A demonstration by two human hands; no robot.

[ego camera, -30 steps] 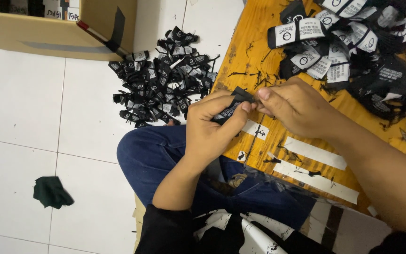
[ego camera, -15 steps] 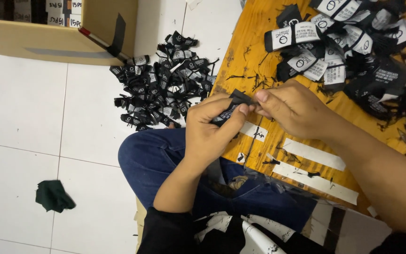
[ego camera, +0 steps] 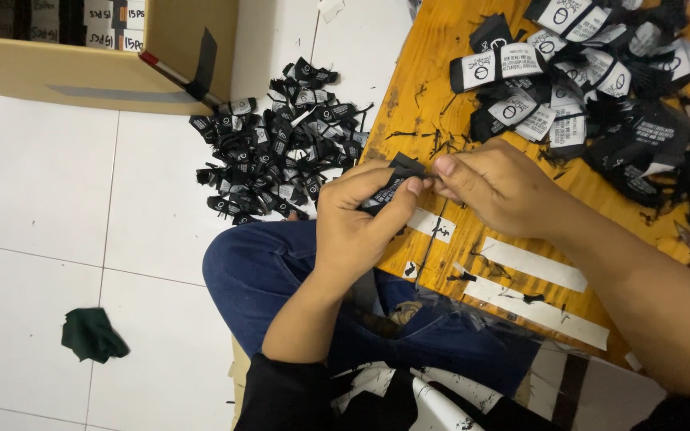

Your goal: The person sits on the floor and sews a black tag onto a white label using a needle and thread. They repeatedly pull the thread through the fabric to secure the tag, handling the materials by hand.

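Little has moved since a second ago: our left hand (ego camera: pixel 361 219) still pinches the black label (ego camera: pixel 389 185) above the desk (ego camera: pixel 417 88) edge, while our right hand (ego camera: pixel 493 187) fingertips close on its end, steadying it for handling.

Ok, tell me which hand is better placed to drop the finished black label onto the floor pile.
Probably the left hand: it grips the black label and sits nearer the floor pile. The right hand only pinches the label's end above the wooden table.
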